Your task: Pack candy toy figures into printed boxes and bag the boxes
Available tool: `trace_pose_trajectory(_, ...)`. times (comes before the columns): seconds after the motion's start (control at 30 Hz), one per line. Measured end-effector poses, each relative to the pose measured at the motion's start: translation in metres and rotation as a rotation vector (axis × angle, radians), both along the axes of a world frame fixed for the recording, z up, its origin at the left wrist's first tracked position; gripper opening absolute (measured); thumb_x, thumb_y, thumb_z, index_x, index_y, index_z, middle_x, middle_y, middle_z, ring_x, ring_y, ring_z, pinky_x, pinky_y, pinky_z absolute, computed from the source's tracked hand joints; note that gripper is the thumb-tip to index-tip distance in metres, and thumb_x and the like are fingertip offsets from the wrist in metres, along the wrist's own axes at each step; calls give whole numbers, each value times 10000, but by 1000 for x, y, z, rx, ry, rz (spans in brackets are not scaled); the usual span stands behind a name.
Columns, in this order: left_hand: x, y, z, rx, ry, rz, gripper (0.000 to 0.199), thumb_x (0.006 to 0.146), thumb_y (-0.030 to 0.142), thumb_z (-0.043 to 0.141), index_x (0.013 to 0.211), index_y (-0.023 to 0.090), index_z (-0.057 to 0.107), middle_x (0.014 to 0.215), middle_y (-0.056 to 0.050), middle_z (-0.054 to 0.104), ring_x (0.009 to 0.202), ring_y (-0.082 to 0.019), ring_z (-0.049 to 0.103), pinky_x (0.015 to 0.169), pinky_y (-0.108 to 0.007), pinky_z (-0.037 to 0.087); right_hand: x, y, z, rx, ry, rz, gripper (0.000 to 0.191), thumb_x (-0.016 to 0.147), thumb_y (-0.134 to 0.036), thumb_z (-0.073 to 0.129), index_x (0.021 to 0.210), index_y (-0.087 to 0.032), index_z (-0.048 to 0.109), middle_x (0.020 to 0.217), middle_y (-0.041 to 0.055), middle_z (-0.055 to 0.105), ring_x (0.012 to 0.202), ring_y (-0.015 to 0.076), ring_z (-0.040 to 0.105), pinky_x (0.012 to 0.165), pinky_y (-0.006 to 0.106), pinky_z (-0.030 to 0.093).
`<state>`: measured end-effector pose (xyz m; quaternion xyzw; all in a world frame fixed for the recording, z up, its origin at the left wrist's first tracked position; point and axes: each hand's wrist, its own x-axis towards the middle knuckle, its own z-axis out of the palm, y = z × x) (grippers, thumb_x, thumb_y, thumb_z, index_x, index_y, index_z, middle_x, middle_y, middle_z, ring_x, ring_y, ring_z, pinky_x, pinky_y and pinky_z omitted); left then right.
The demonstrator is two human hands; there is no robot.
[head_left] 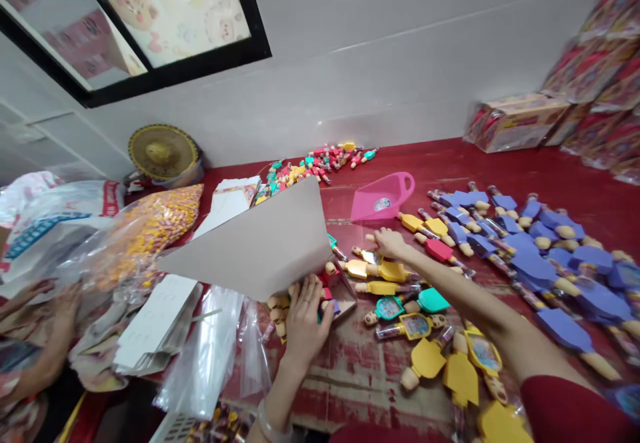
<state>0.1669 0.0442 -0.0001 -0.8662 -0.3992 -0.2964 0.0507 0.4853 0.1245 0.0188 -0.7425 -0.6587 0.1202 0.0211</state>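
Red tabletop (430,160) is running along a pale wall (380,76), with purple paddle-shaped toys (535,260) spreading to the right. The left hand (304,306) is lying over toys (278,311) in a cardboard box (345,310) beneath its raised lid (270,243), fingers extended, slightly parted; any grip is staying hidden. The right hand (391,243) is bending its fingers beside a yellow-framed toy (370,256); whether it is gripping, I cannot tell. Careful packing is probably calling for level layers, with knobs sitting below the rim.
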Motion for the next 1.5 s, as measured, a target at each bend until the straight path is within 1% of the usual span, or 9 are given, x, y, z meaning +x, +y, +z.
trace_pose_trajectory(0.1, 1, -2, 0, -18, -9, 0, 517, 989, 269, 514, 1490, 147, 470, 1453, -174, 578, 1350, -303, 565, 1132, -553, 463, 6, -31, 23, 80, 126, 28, 341, 873, -208, 589, 1204, -124, 588, 1129, 155, 670, 966, 262, 640, 788, 305, 452)
trace_pose_trajectory(0.3, 3, -4, 1, -56, -21, 3, 511, 987, 249, 524, 1480, 126, 470, 1457, -173, 574, 1363, -299, 553, 1164, -565, 410, -30, -91, 52, 174, 735, 485, 206, 868, -212, 582, 1069, -215, 624, 1104, 64, 685, 1003, 215, 630, 877, 297, 467)
trace_pose_trajectory(0.5, 4, -5, 0, -80, -49, 19, 492, 986, 256, 528, 1463, 139, 495, 1453, -169, 579, 1364, -293, 553, 1161, -558, 410, -74, -76, 14, 79, 502, 635, 285, 814, -11, 468, 979, -194, 610, 862, 16, 656, 775, 157, 565, 743, 249, 397)
trace_pose_trajectory(0.83, 29, -3, 35, -214, -72, -47, 527, 921, 334, 677, 1403, 205, 507, 1342, -130, 647, 1238, -289, 615, 1052, -452, 516, -97, -47, 27, -81, 315, 724, 153, 819, -51, 587, 883, -156, 678, 786, 41, 661, 710, 160, 560, 682, 253, 386)
trace_pose_trajectory(0.97, 50, 7, 49, -336, 151, -25, 189, 943, 241, 618, 1126, 195, 619, 1135, -102, 693, 977, -251, 694, 856, -369, 567, -78, -54, 0, 20, 574, 600, 275, 847, -106, 606, 1102, -184, 677, 924, 46, 711, 815, 181, 644, 735, 258, 468)
trace_pose_trajectory(1.07, 59, 17, 60, -475, 365, -3, 89, 974, 208, 538, 1026, 178, 603, 1001, -91, 717, 945, -248, 698, 812, -336, 544, -23, -58, -16, 219, 671, 241, 331, 925, -186, 544, 1247, -199, 617, 1094, 82, 716, 948, 201, 678, 807, 289, 513)
trace_pose_trajectory(1.23, 63, 39, 76, -609, 539, -53, 180, 1009, 269, 494, 1116, 138, 557, 1027, -116, 730, 896, -266, 721, 730, -330, 517, 96, -50, -48, 111, 56, -477, 391, 954, -316, 572, 1251, -63, 585, 1196, 256, 659, 1135, 333, 636, 923, 405, 481)
trace_pose_trajectory(1.37, 63, 47, 77, -633, 561, -33, 200, 1013, 296, 486, 1090, 125, 557, 986, -133, 728, 884, -289, 730, 726, -344, 514, 133, -53, -72, -68, -41, -512, 531, 847, -348, 727, 1243, -28, 573, 1271, 304, 599, 1153, 373, 629, 876, 401, 491)
trace_pose_trajectory(1.5, 68, 45, 65, -639, 555, -101, 203, 1019, 288, 452, 1068, 131, 571, 974, -136, 723, 895, -281, 732, 758, -344, 524, 134, -60, -60, -20, -10, -515, 568, 800, -343, 739, 1247, -43, 559, 1220, 281, 622, 1072, 367, 657, 838, 413, 504)
